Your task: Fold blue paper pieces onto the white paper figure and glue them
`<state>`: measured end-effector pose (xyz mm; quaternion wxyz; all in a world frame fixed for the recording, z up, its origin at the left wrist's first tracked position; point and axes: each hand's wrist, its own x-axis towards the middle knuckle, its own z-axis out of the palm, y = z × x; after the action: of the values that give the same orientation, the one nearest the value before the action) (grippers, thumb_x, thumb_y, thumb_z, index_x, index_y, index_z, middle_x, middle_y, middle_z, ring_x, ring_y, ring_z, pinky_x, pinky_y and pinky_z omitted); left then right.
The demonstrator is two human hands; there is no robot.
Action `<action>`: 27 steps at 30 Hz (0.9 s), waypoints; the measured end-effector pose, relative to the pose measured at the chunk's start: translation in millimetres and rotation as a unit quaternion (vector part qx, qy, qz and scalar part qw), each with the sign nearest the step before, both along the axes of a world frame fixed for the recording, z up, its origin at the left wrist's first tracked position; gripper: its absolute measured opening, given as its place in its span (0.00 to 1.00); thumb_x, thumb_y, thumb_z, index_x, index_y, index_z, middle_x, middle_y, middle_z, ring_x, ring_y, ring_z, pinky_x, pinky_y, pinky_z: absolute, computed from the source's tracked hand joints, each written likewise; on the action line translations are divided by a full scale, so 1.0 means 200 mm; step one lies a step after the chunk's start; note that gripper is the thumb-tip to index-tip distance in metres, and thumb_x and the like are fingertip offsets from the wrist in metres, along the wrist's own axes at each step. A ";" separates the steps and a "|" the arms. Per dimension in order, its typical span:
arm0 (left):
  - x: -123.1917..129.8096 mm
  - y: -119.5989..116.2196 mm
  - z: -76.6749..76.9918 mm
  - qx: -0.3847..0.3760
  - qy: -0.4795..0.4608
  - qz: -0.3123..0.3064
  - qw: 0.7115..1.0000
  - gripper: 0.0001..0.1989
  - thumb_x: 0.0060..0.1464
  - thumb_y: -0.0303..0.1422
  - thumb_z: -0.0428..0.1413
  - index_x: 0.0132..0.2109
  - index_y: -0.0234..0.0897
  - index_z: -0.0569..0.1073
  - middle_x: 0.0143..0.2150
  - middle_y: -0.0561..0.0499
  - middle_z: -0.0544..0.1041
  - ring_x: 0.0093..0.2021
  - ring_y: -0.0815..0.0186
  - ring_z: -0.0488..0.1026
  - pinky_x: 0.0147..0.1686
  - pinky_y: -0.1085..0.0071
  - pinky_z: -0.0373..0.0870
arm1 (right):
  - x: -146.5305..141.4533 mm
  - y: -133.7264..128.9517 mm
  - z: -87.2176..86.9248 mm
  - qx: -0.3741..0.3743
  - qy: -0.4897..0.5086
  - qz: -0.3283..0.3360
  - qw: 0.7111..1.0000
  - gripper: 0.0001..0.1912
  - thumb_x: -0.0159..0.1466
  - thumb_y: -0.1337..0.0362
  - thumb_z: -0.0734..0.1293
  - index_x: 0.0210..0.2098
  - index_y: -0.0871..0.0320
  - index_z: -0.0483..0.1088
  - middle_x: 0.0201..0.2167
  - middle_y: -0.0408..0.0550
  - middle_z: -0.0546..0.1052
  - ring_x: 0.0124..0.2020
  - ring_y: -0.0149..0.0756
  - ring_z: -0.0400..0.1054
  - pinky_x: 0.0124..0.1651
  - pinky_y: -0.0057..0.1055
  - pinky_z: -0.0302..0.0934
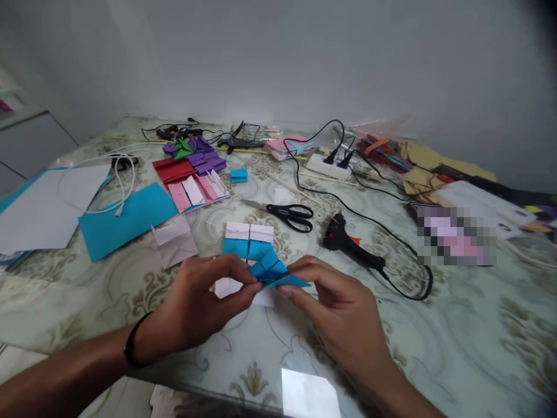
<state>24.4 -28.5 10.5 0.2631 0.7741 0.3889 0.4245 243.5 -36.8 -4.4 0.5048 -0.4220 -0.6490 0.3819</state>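
Note:
A folded piece of blue paper (272,268) is pinched between my two hands just above the table. My left hand (202,293), with a black band at the wrist, grips its left end between thumb and fingers. At its right end, the thumb and fingers of my right hand (342,305) are closed on the paper. Behind and below lies a set of folded white and blue paper pieces (237,247), partly hidden by my hands. A creased white paper piece (174,241) rests left of them.
Black-handled scissors (289,215) and a corded black glue gun (354,244) lie beyond my right hand. Folded red paper (174,170) and pink paper pieces sit farther back. A blue sheet (126,220) lies left, a white power strip (328,167) at the back. A blurred phone-like object is right.

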 end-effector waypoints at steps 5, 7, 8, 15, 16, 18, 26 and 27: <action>0.00 0.02 0.01 -0.047 -0.033 -0.022 0.998 0.03 0.62 0.32 0.65 0.37 0.41 0.80 0.31 0.54 0.84 0.28 0.67 0.80 0.30 0.72 0.75 | 0.01 0.01 0.00 0.005 0.021 -0.012 1.000 0.05 0.63 0.69 0.76 0.34 0.51 0.81 0.34 0.42 0.84 0.36 0.35 0.78 0.41 0.31 0.71; -0.01 0.03 0.01 -0.063 -0.044 -0.023 0.997 0.03 0.62 0.33 0.66 0.39 0.41 0.80 0.32 0.53 0.84 0.29 0.66 0.79 0.29 0.71 0.75 | 0.01 0.01 0.00 0.015 0.031 -0.018 0.999 0.06 0.62 0.70 0.76 0.34 0.51 0.82 0.34 0.42 0.84 0.36 0.35 0.78 0.41 0.30 0.71; -0.01 0.03 0.01 -0.066 -0.048 -0.022 0.996 0.03 0.62 0.34 0.65 0.39 0.41 0.81 0.32 0.53 0.84 0.30 0.66 0.79 0.30 0.71 0.74 | 0.01 0.01 0.01 0.019 0.033 -0.019 0.999 0.07 0.62 0.71 0.76 0.34 0.51 0.82 0.34 0.43 0.84 0.36 0.35 0.78 0.41 0.30 0.71; -0.03 0.01 -0.04 -0.056 -0.068 -0.018 0.996 0.08 0.62 0.31 0.65 0.35 0.39 0.75 0.34 0.53 0.82 0.33 0.67 0.78 0.34 0.71 0.74 | 0.01 0.02 -0.01 -0.006 0.051 -0.010 0.999 0.06 0.60 0.69 0.78 0.30 0.53 0.80 0.32 0.41 0.84 0.34 0.33 0.78 0.40 0.29 0.71; -0.03 0.00 -0.04 -0.056 -0.071 -0.014 0.996 0.08 0.62 0.31 0.65 0.35 0.39 0.74 0.33 0.53 0.81 0.33 0.68 0.77 0.34 0.71 0.74 | 0.01 0.02 -0.01 -0.014 0.050 -0.012 0.999 0.06 0.60 0.69 0.78 0.30 0.53 0.79 0.32 0.41 0.84 0.34 0.33 0.78 0.40 0.28 0.70; -0.02 0.00 -0.04 -0.059 -0.082 -0.011 0.995 0.08 0.61 0.30 0.65 0.37 0.39 0.73 0.32 0.54 0.79 0.33 0.68 0.76 0.33 0.72 0.73 | 0.01 0.02 -0.03 -0.026 0.042 -0.016 0.999 0.05 0.61 0.67 0.78 0.31 0.53 0.80 0.33 0.42 0.85 0.35 0.34 0.78 0.41 0.30 0.70; -0.04 0.04 0.05 -0.073 -0.022 -0.137 0.988 0.10 0.61 0.28 0.64 0.50 0.40 0.78 0.49 0.45 0.82 0.50 0.60 0.79 0.53 0.63 0.77 | 0.01 0.02 -0.01 0.036 -0.015 -0.009 0.999 0.03 0.64 0.69 0.75 0.35 0.53 0.81 0.35 0.45 0.84 0.38 0.39 0.78 0.44 0.37 0.71; -0.04 0.04 0.06 -0.059 -0.011 -0.134 0.989 0.11 0.60 0.29 0.66 0.49 0.40 0.79 0.49 0.45 0.83 0.50 0.60 0.80 0.53 0.63 0.77 | 0.02 0.02 -0.01 0.049 -0.023 -0.003 0.999 0.04 0.64 0.69 0.75 0.35 0.53 0.81 0.35 0.45 0.84 0.38 0.39 0.78 0.44 0.38 0.71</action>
<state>16.9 -19.5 21.8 0.3667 0.7977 0.3034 0.3703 246.6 -33.2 -5.6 0.5109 -0.4073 -0.6772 0.3385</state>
